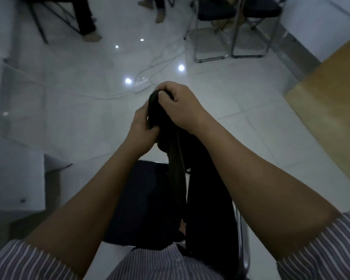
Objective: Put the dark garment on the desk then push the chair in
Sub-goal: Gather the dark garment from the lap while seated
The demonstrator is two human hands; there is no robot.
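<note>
View from a camera worn on the head, looking down past a striped shirt [166,263] at two bare forearms reaching forward over a pale tiled floor [240,93]. Both hands meet in the middle of the picture, raised in the air, and both are closed on the dark garment [176,174]. The right hand [180,106] is the higher one; its fingers are curled tightly over the bunched top edge of the cloth, with the thumb pressed against the fold. The left hand [143,126] sits just below and to the left, touching the right hand, its fingers wrapped around the same bunch from the other side. From that grip the garment hangs straight down in a long dark strip between the arms, toward the person's body. Beneath it stands the chair [141,199], its dark seat directly under the hands and a shiny metal frame tube showing at its right side; whether the hanging cloth touches the seat cannot be told. The wooden desk [329,110] fills the right edge of the picture, well apart from the garment. On the floor beyond the hands lies a white power strip [141,85] with trailing cables. At the top right stand two folding chairs [232,27] with metal legs, and at the top left another person's bare feet [92,37] rest on the tiles.
</note>
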